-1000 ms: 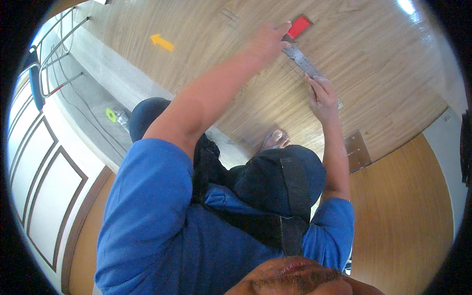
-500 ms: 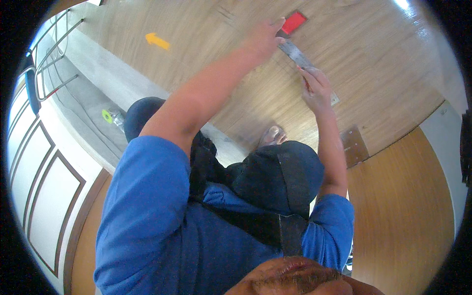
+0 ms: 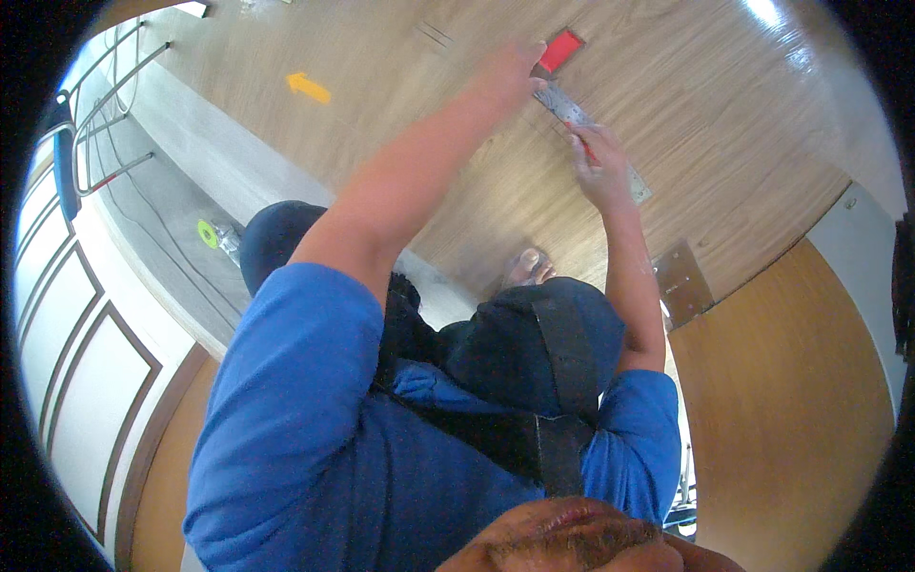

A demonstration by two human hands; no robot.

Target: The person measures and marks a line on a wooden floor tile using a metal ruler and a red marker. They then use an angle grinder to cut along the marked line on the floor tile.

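A try square with a red handle (image 3: 560,51) and a flat steel blade (image 3: 570,107) lies over the wood-grain surface ahead of me. My left hand (image 3: 515,74) is closed at the corner where handle and blade meet. My right hand (image 3: 600,170) is beside the blade's middle, its fingers closed around a thin red stick (image 3: 585,147) that looks like a pencil. Its tip is too small to make out. Past my right wrist, the far end of the blade shows again.
An orange arrow (image 3: 309,88) and short dark lines (image 3: 435,35) mark the wood-grain surface (image 3: 381,124). My bare foot (image 3: 528,265) rests close by. A brown plate (image 3: 682,284) lies to the right, near a curved wooden panel (image 3: 782,410). Metal chair legs (image 3: 119,91) and cables stand left.
The try square has shifted slightly, and more of its blade end shows. My right hand has moved a little left. My left hand keeps its place at the corner.
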